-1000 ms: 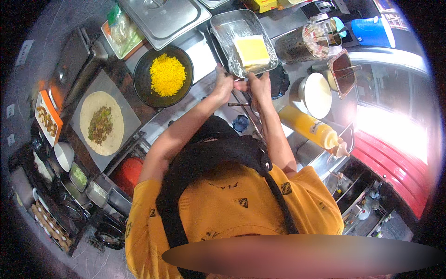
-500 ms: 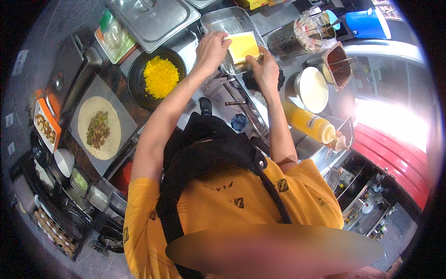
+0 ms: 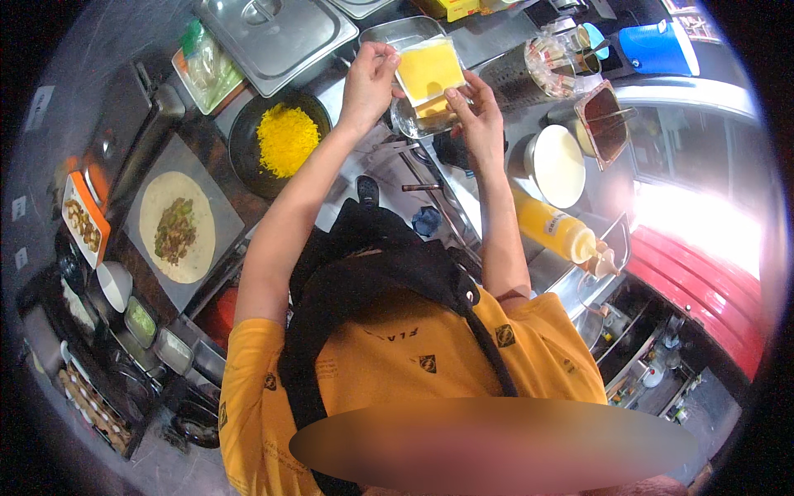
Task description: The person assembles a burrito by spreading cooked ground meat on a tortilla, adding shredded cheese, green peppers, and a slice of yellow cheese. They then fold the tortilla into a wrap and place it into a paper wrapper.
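Note:
Both hands are raised over a steel tray [image 3: 389, 33] at the far side of the counter. My left hand [image 3: 368, 83] pinches the left edge of a stack of yellow cheese slices [image 3: 428, 70]. On the stack's lower right corner my right hand [image 3: 477, 120] grips it, where a clear wrap hangs below. The stack is held just above the tray. A black pan of shredded yellow food [image 3: 285, 140] lies left of my left forearm. Further left, an open tortilla with green and brown filling [image 3: 176, 227] rests on a grey board.
A lidded steel pan [image 3: 273, 33] and a bag of greens [image 3: 203, 66] stand at the back left. A pot of white sauce [image 3: 558, 165], a yellow squeeze bottle [image 3: 550, 227] and a blue container [image 3: 662, 45] are on the right. An orange tray of food [image 3: 83, 219] sits far left.
Both hands reached from the counter to the steel tray, took the cheese stack and lifted it a little out of the tray.

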### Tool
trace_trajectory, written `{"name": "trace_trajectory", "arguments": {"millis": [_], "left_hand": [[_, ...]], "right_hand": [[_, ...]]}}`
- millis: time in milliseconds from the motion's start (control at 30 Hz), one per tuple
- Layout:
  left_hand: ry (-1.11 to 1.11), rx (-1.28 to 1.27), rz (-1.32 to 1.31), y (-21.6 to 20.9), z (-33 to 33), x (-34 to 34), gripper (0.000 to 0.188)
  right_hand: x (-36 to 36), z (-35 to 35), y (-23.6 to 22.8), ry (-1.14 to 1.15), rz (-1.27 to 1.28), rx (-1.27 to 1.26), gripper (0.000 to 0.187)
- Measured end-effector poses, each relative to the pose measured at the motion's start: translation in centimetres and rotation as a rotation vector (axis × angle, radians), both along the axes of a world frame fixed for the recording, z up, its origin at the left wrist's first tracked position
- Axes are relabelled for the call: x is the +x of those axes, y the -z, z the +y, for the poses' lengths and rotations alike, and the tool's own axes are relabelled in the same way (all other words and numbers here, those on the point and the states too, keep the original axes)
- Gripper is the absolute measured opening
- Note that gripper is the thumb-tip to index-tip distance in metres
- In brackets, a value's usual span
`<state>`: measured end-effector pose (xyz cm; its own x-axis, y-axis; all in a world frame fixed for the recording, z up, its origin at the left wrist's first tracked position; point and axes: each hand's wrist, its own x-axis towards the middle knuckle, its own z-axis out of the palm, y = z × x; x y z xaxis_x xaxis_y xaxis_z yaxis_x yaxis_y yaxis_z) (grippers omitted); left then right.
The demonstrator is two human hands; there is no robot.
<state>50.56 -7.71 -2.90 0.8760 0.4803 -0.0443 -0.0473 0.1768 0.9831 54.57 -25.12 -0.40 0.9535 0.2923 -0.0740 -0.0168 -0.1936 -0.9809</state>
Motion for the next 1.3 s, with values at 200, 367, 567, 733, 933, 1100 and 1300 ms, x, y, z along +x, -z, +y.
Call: {"name": "trace_trajectory", "arguments": {"millis": [200, 367, 567, 733, 933, 1100, 1300], "left_hand": [[-0.170, -0.087, -0.039, -2.7, -0.2, -3.9, 0.017], [-0.155, -0.482, -0.099, -6.2, -0.6, -10.6, 0.026], [-0.175, -0.591, -0.208, -7.4, 1.7, -16.8, 0.025], [-0.186, -0.590, -0.268, -8.0, 4.5, -22.0, 0.019], [-0.206, -0.269, -0.145, -7.5, 7.1, -28.0, 0.020], [-0.229, -0.184, -0.053, -7.3, 9.5, -32.6, 0.016], [-0.418, -0.391, -0.286, -5.2, 12.3, -37.4, 0.018]], "right_hand": [[-3.2, 2.2, -2.8, -0.051, -0.067, 0.040, 0.019], [-5.9, 4.0, -3.1, -0.152, -0.726, -0.080, 0.011], [-10.4, 6.8, -4.0, -0.317, -0.861, -0.076, 0.021], [-15.3, 9.7, -5.7, -0.501, -0.598, -0.076, 0.027], [-20.2, 14.6, -5.6, -0.519, 0.016, 0.081, 0.036], [-23.1, 17.7, -5.1, -0.565, 0.058, -0.084, 0.027], [-25.5, 20.3, -3.2, -0.485, 0.267, 0.147, 0.020]]}}
